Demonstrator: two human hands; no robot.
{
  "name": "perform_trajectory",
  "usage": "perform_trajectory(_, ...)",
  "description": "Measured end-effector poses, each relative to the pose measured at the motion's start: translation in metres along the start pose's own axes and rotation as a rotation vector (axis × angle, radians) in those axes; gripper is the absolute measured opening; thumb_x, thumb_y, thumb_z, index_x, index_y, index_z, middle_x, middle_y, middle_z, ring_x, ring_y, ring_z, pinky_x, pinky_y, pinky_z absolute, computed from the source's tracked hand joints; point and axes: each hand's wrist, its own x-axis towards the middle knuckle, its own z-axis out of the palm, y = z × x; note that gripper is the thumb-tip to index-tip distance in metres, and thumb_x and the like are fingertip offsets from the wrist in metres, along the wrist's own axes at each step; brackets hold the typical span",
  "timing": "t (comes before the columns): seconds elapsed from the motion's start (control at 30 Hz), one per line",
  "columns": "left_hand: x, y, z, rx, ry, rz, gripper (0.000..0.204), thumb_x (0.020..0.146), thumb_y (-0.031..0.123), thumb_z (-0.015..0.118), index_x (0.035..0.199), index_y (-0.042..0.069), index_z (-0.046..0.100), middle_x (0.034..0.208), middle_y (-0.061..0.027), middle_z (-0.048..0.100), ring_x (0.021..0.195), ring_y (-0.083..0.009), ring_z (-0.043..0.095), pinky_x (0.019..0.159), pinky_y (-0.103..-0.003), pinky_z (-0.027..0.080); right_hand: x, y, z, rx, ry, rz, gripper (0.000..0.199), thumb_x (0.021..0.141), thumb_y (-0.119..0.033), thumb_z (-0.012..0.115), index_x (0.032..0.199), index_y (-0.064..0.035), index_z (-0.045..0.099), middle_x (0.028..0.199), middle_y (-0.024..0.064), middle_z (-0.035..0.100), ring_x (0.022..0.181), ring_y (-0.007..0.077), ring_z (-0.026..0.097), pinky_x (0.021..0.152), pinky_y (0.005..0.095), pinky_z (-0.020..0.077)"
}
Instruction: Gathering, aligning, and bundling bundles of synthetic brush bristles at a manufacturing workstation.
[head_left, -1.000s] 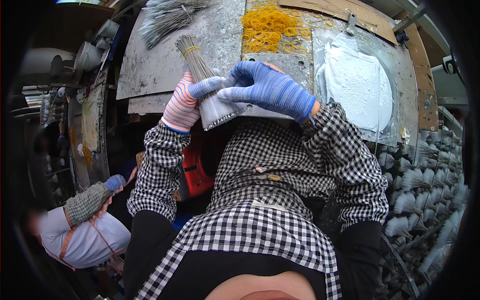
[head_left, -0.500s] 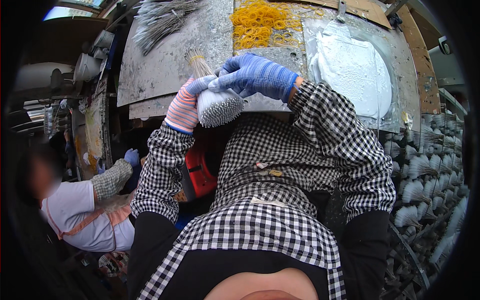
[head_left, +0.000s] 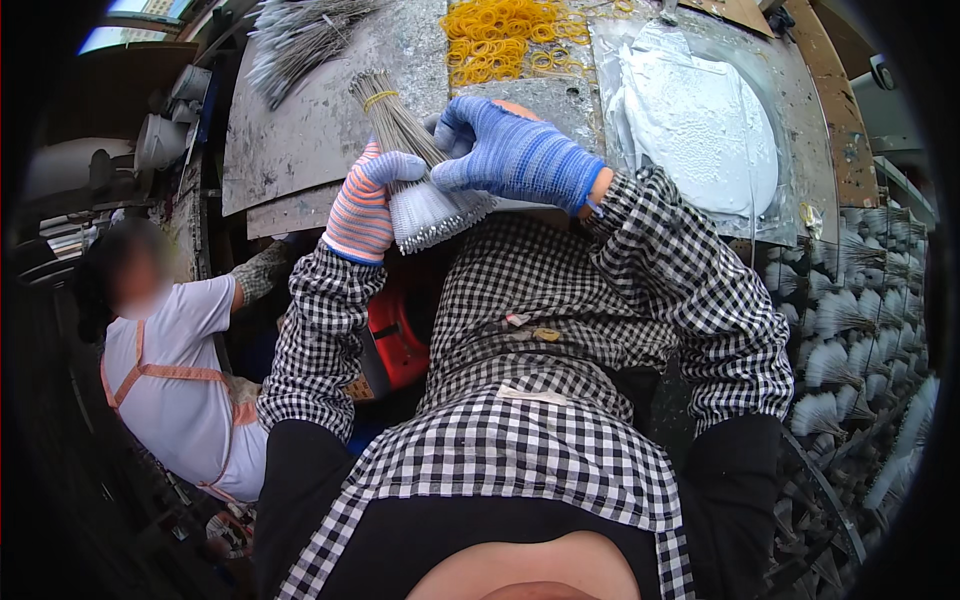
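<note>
A bundle of thin wire stems with white, bead-like tips [head_left: 437,214] is between my hands at the table's near edge. Its bare grey stems point up and away to the left, and a yellow rubber band [head_left: 380,99] circles them near the far end. My left hand [head_left: 362,208], in a pink-and-white striped glove with blue-grey fingers, closes round the bundle's left side, thumb across it. On the other side my right hand [head_left: 525,158], in a blue knitted glove, grips the bundle with bent fingers; some of those fingertips are hidden behind the stems.
Loose yellow rubber bands [head_left: 487,42] are heaped on the stained table [head_left: 285,145]. More wire stems [head_left: 300,40] lie far left. White paste [head_left: 697,130] covers a plastic sheet at right. Racks of white-tipped fans [head_left: 850,310] stand right. A co-worker [head_left: 175,345] is at left.
My right hand's fingers have shifted, exposing more of the stems. The white end looks flatter and more fanned out. At left the co-worker has turned, and their gloved hand no longer shows.
</note>
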Motion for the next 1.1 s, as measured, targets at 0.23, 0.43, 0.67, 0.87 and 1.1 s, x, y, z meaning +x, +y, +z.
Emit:
perform_trajectory(0.23, 0.004, 0.005, -0.018, 0.100, 0.046, 0.005, 0.042, 0.091, 0.008, 0.054, 0.127, -0.012, 0.057, 0.131, -0.0297, 0.061, 0.121, -0.0424, 0.062, 0.109, -0.058, 0.049, -0.025, -0.009, -0.004, -0.145, 0.183, -0.494, 0.030, 0.080, -0.014, 0.080, 0.107, -0.0081, 0.070, 0.106, 0.0099, 0.068, 0.105, 0.0265, 0.066, 0.091, 0.0371, 0.0530)
perform_trajectory(0.43, 0.002, 0.006, -0.015, 0.106, 0.047, -0.040, 0.040, 0.098, 0.015, 0.049, 0.127, -0.011, 0.060, 0.126, -0.0267, 0.065, 0.117, -0.0380, 0.066, 0.105, -0.055, 0.054, -0.020, 0.000, -0.003, -0.237, 0.192, -0.682, 0.017, 0.079, -0.016, 0.077, 0.097, -0.0180, 0.075, 0.094, 0.0108, 0.065, 0.093, 0.0327, 0.066, 0.083, 0.0434, 0.0541)
perform_trajectory(0.67, -0.002, 0.007, 0.019, 0.177, 0.125, 0.017, 0.054, 0.078, -0.001, 0.060, 0.130, -0.010, 0.054, 0.116, -0.0248, 0.068, 0.106, -0.0370, 0.071, 0.097, -0.054, 0.059, -0.027, -0.012, -0.008, -0.435, 0.147, -0.722, 0.016, 0.081, -0.014, 0.073, 0.097, -0.0168, 0.073, 0.093, 0.0109, 0.063, 0.087, 0.0320, 0.065, 0.075, 0.0423, 0.0548)
perform_trajectory(0.87, 0.001, 0.007, 0.021, 0.380, 0.119, 0.147, 0.070, 0.073, -0.004, 0.057, 0.142, -0.001, 0.045, 0.117, -0.0235, 0.067, 0.107, -0.0354, 0.070, 0.098, -0.050, 0.059, -0.031, -0.016, -0.007, -0.672, 0.176, -0.583, 0.022, 0.082, -0.024, 0.071, 0.102, -0.0203, 0.078, 0.094, 0.0112, 0.068, 0.090, 0.0323, 0.070, 0.077, 0.0435, 0.0581)
perform_trajectory(1.1, 0.010, -0.008, 0.051, 0.531, -0.031, 0.427, 0.091, 0.064, -0.009, 0.061, 0.148, 0.012, 0.035, 0.141, -0.0198, 0.049, 0.131, -0.0386, 0.055, 0.104, -0.053, 0.055, -0.041, -0.024, -0.023, -0.334, 0.045, -0.141, 0.023, 0.086, -0.030, 0.075, 0.098, -0.0103, 0.076, 0.085, 0.0120, 0.074, 0.078, 0.0305, 0.071, 0.075, 0.0380, 0.0569)
